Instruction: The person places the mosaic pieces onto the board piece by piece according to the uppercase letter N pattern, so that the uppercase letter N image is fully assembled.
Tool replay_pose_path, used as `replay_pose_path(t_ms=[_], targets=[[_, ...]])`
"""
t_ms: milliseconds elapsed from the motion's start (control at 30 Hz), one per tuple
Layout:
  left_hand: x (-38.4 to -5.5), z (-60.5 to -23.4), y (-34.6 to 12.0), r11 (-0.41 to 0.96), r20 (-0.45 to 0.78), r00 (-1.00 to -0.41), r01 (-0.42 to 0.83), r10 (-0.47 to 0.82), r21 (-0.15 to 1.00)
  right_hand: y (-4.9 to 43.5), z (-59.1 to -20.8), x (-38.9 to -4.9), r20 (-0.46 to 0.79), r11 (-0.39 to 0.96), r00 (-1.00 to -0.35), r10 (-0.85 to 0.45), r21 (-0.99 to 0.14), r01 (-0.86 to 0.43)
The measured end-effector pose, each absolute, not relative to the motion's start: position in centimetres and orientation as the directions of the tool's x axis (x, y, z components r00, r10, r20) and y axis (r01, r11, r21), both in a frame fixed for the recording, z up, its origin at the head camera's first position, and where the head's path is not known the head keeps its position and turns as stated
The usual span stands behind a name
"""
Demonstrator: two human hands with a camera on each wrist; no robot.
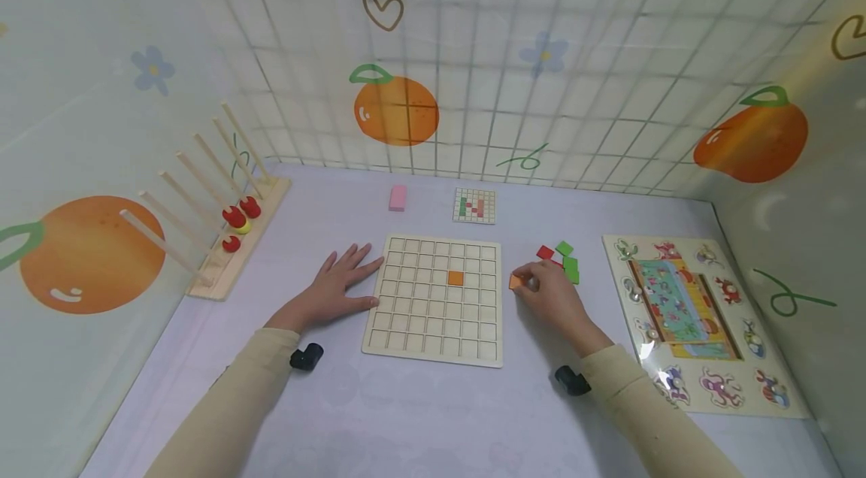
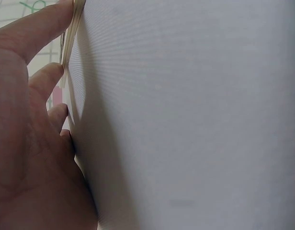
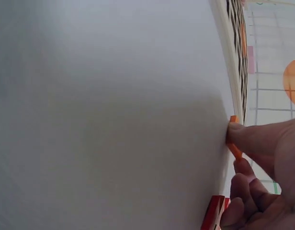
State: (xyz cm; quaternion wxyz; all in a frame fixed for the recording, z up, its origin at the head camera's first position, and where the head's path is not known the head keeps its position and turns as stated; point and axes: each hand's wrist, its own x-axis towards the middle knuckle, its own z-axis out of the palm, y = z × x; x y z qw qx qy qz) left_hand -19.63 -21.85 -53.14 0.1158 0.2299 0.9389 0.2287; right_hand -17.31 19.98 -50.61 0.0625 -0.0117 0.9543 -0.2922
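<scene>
A light wooden grid board (image 1: 433, 328) lies at the middle of the table, with one orange square tile (image 1: 456, 278) in a cell right of its centre. My left hand (image 1: 338, 286) rests flat at the board's left edge, fingers spread, thumb and index fingertip at the rim. Just off the right edge, my right hand (image 1: 551, 294) pinches another orange tile (image 3: 234, 139) between thumb and fingers, close over the table. Beside that hand lie red tiles (image 1: 545, 252) and green tiles (image 1: 571, 269), partly hidden behind it.
Behind the board are a small patterned grid card (image 1: 475, 206) and a pink block (image 1: 398, 198). At left stands a wooden peg rack (image 1: 253, 245) with red and yellow pieces. A picture puzzle board (image 1: 758, 380) lies at right. A patterned curtain (image 1: 284, 87) hangs behind the table.
</scene>
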Motion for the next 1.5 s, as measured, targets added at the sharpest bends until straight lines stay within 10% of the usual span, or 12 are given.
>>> replay_pose_path(t_ms=[1500], targets=[[-19.61,-53.04,-21.81,0.797,-0.119,-0.868,0.378,0.482,0.472,20.85,-50.82,-16.88,-0.093,0.772,-0.994,-0.064,-0.635,0.01]])
